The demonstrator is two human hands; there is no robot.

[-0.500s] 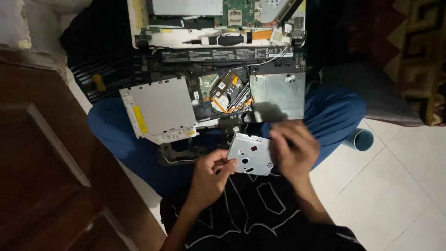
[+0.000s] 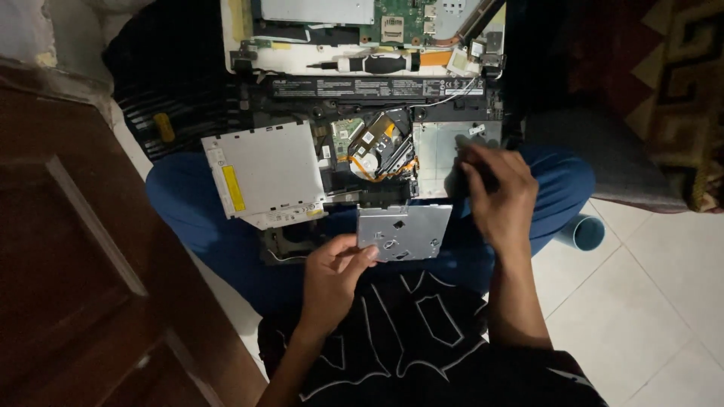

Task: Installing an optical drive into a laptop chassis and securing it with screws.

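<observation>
My left hand [image 2: 332, 275] pinches the near left corner of a small silver metal cover plate [image 2: 403, 232] and holds it over my lap. My right hand [image 2: 498, 192] hovers to the right of it, fingers curled and blurred, over a bare metal tray section [image 2: 441, 147] of the opened optical drive; whether it pinches anything small I cannot tell. The drive's inner mechanism [image 2: 381, 143] with an orange ribbon cable lies exposed in the middle. A silver drive lid [image 2: 264, 173] with a yellow label rests to the left on my blue-trousered knee.
A disassembled laptop [image 2: 362, 45] with a green circuit board lies open beyond the drive. A dark wooden door [image 2: 75, 264] fills the left side. A light blue cup [image 2: 584, 232] stands on the tiled floor at my right knee, with a patterned rug [image 2: 664, 90] behind it.
My right hand has let go of the silver plate and moved up and right, over the drive's tray. The left hand still holds the plate in about the same place.
</observation>
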